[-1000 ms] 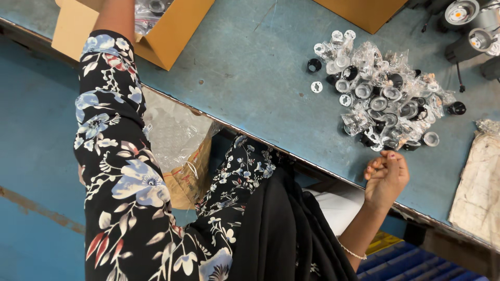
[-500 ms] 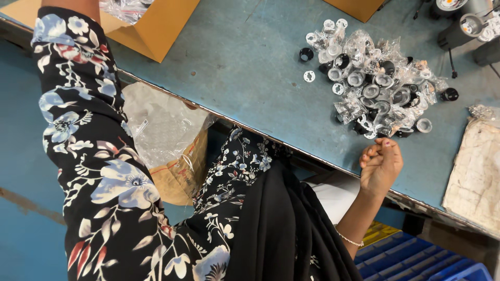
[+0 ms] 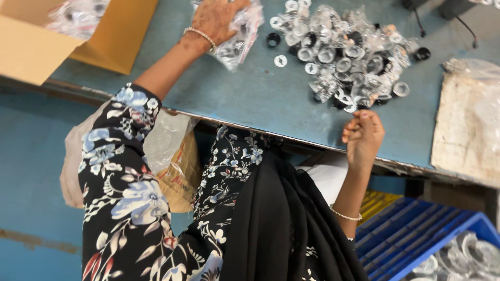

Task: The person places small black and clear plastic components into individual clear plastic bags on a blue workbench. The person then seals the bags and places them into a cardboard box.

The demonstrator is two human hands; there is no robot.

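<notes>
Left hand [image 3: 219, 18], at eleven o'clock, clamped on a clear bag of small parts [image 3: 240, 36] resting on the blue table [image 3: 260, 99]; right hand [image 3: 363, 138], at three o'clock, loosely curled and empty, rests at the table edge just below the heap of clear and black rings [image 3: 346, 52].

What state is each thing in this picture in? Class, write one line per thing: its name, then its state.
left hand: closed on the clear plastic bag.
clear plastic bag: crumpled, holding small parts, resting on the table.
right hand: loosely curled at the table edge, apparently empty.
pile of small round parts: loose, heaped on the table.
cardboard box: open, bagged parts inside.
blue crate: open, below the table.
table: blue, worn.
</notes>
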